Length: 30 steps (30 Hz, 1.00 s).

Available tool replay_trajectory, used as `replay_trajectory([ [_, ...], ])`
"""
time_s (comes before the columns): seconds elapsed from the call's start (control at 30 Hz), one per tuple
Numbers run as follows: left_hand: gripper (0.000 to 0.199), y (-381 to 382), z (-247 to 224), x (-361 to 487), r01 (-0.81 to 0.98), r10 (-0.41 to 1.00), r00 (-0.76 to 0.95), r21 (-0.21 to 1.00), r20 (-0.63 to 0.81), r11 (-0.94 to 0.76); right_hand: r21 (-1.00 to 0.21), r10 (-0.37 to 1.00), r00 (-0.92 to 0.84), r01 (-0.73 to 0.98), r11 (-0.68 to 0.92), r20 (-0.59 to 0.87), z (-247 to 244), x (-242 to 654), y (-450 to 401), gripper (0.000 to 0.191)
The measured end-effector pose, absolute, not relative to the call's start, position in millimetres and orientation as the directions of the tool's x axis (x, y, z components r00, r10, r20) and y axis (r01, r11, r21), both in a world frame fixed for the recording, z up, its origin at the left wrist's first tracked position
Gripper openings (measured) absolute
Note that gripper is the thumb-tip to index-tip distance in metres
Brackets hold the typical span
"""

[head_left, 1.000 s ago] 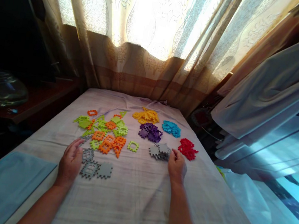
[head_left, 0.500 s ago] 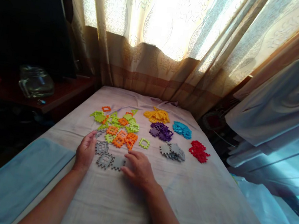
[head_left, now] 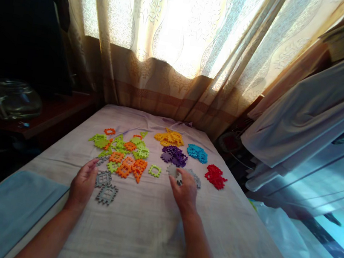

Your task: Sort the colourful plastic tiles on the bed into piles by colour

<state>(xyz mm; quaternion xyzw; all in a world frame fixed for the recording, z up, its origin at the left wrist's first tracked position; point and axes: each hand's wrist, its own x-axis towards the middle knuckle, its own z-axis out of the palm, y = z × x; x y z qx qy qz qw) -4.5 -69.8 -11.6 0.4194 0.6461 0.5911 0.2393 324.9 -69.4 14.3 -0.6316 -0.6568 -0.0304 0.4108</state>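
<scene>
Both hands are shown well apart, each ahead of its own forearm. The left hand (head_left: 82, 185) rests on its outer edge, its fingers loosely curled and pointing forward; the left wrist (head_left: 73, 207) lies behind the grip, and the left forearm (head_left: 49, 233) slants outward towards the body. The right hand (head_left: 185, 190) is turned back-up, thumb on the inner side of the grip, fingers bent; the right forearm (head_left: 202, 250) trails behind and outward.
</scene>
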Motion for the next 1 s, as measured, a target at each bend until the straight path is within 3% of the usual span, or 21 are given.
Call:
replay_trajectory([
  [0.2,0.048,-68.7,-10.4,-4.6,0.279,0.828,-0.533,0.96,0.175,-0.023,-0.6,0.747,0.526,0.77,-0.217,0.406,-0.7,388.0,-64.3,0.05],
  [0.4,0.047,-69.5,-7.9,-3.3,0.259,0.829,-0.534,0.966,0.166,-0.026,-0.584,0.742,0.559,0.761,-0.281,0.371,-8.5,388.8,-66.5,0.046],
  [0.53,0.045,-72.1,-5.5,-1.4,0.247,0.834,-0.526,0.968,0.167,-0.038,-0.523,0.711,0.463,0.838,-0.157,0.529,-3.2,372.2,-67.0,0.04],
  [0.67,0.043,-73.1,-6.0,-0.5,0.249,0.843,-0.506,0.967,0.184,-0.061,-0.445,0.739,0.195,0.882,0.156,0.645,7.9,320.4,-75.9,0.03],
  [0.83,0.042,-71.8,-11.1,-1.6,0.257,0.837,-0.503,0.962,0.213,-0.09,-0.4,0.766,-0.27,0.726,0.56,0.583,13.8,233.0,-100.5,0.018],
  [1.0,0.04,-71.4,-14.5,-2.7,0.266,0.835,-0.501,0.959,0.229,-0.104,-0.387,0.749,-0.43,0.662,0.641,0.504,6.5,184.3,-114.3,0.046],
])
